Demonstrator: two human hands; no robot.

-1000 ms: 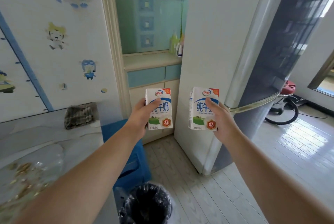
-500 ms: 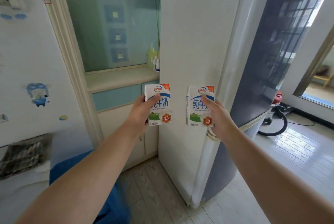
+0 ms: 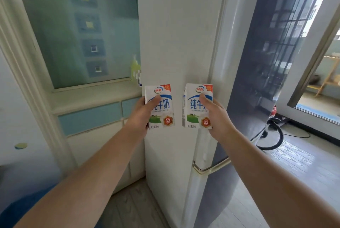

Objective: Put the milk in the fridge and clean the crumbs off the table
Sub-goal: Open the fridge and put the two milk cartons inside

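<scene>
Both milk cartons have come closer to the fridge (image 3: 176, 43) since a second ago. Left hand (image 3: 141, 115) grips the left carton (image 3: 161, 110), right hand (image 3: 219, 117) grips the right carton (image 3: 195, 110), both upright before its closed white side.

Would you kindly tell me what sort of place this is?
Probably a home kitchen or dining corner: a tall fridge stands beside a built-in cabinet with blue drawer fronts, and what looks like a vacuum cleaner sits on the floor.

Two cartons (image 3: 159, 106) (image 3: 197, 106) side by side before fridge (image 3: 176, 43)
</scene>
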